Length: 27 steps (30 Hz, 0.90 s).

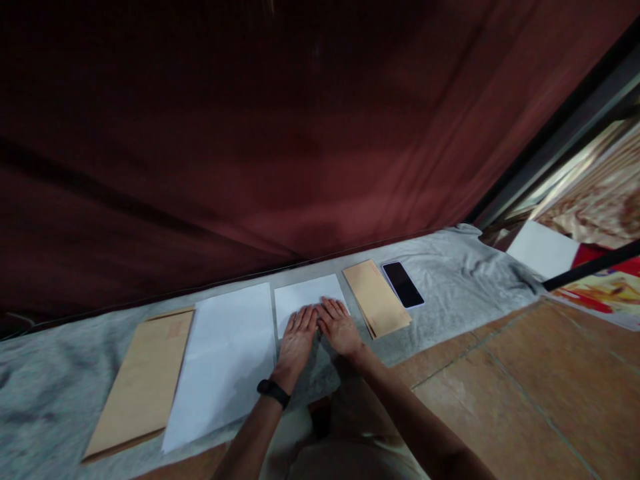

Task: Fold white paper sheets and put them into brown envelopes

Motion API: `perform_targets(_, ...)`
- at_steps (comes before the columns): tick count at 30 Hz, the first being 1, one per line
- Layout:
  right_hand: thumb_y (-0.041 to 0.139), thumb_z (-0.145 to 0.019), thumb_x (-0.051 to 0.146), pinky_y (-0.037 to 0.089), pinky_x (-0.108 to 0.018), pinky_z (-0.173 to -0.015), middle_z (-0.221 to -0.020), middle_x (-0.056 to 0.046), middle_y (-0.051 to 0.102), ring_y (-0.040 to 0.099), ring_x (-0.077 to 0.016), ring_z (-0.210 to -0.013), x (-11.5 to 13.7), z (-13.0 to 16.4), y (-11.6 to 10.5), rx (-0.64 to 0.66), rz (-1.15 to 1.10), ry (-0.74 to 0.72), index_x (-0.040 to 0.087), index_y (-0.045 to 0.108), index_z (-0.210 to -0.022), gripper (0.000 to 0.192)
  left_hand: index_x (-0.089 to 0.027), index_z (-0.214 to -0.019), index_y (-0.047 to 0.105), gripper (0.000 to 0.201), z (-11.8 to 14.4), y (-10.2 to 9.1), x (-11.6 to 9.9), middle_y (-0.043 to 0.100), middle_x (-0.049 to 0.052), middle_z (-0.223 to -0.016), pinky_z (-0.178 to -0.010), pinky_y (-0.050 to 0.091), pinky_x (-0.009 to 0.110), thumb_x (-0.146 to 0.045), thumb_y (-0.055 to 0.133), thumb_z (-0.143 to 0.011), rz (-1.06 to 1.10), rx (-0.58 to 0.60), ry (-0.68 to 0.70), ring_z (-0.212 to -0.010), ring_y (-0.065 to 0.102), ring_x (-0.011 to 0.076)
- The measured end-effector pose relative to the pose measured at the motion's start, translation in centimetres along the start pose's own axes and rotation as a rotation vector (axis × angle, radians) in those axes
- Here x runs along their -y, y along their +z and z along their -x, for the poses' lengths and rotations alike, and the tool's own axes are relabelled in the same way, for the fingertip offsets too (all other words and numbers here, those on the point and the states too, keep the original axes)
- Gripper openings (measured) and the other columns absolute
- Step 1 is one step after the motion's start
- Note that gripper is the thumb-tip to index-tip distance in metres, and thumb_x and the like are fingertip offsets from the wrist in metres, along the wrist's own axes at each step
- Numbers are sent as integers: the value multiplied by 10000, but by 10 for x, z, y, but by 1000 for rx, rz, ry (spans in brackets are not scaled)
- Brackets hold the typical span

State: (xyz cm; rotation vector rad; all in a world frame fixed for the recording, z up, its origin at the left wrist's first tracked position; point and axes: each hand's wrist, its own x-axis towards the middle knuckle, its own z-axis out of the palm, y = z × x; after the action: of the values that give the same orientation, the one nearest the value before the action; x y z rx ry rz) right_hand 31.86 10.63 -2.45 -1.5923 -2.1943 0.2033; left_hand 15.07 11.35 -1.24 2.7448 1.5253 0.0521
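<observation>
- Large brown envelopes lie leftmost on the grey cloth.
- Large white paper lies just beside them.
- Next comes the smaller white paper, flat under both hands.
- The left hand, black band at its wrist, presses flat, fingers extended, grasping nothing.
- The right hand does likewise, fingertips near the left's.
- Small brown envelopes, then a phone.

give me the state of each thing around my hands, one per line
left hand, palm down, fingers extended
right hand, palm down, fingers extended
smaller white sheet, partly under both hands; folding unclear
larger white paper, laid flat
larger brown envelopes, stacked askew
smaller brown envelopes, stacked askew
phone, screen dark
grey cloth, spread, wrinkled
</observation>
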Motion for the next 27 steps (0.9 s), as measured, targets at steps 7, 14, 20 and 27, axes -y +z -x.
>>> perform_targets(7, 406, -1065, 282, 333, -442, -1226, -1557, -104, 498, 437, -227, -1454, -3, -8, 0, -18, -34, 8, 165, 571, -1438, 424, -156, -1468, 517, 542, 2, -1, -4, 520, 125, -1539, -1200, 381, 460, -74, 354, -957, 34, -66, -30, -1447, 459, 242)
perform_targets(14, 444, -1052, 299, 293, -485, -1234, -1581, -116, 462, 398, -267, -1479, -5, -28, 2, -3, 15, 0, 171, 524, -1486, 460, -81, -1480, 494, 508, -26, -1, 4, 476, 176, -1563, -1180, 392, 489, -275, 341, -1035, 101, -225, -151, -1471, 418, 304)
perform_targets(20, 426, -1067, 348, 293, -458, -1228, -1573, -94, 476, 411, -248, -1472, -12, -27, 9, -43, 51, 25, 204, 545, -1473, 447, -92, -1506, 466, 565, -34, 15, 13, 435, 192, -1585, -1204, 330, 548, -389, 360, -1038, 72, -266, -253, -1506, 351, 337)
perform_targets(27, 430, -1054, 302, 303, -448, -1220, -1572, -134, 467, 424, -259, -1464, -23, -29, 5, -82, 95, 145, 128, 526, -1481, 471, -56, -1503, 455, 576, -28, 19, 17, 459, 228, -1558, -1206, 320, 548, -378, 343, -1039, 103, -342, -378, -1485, 392, 327)
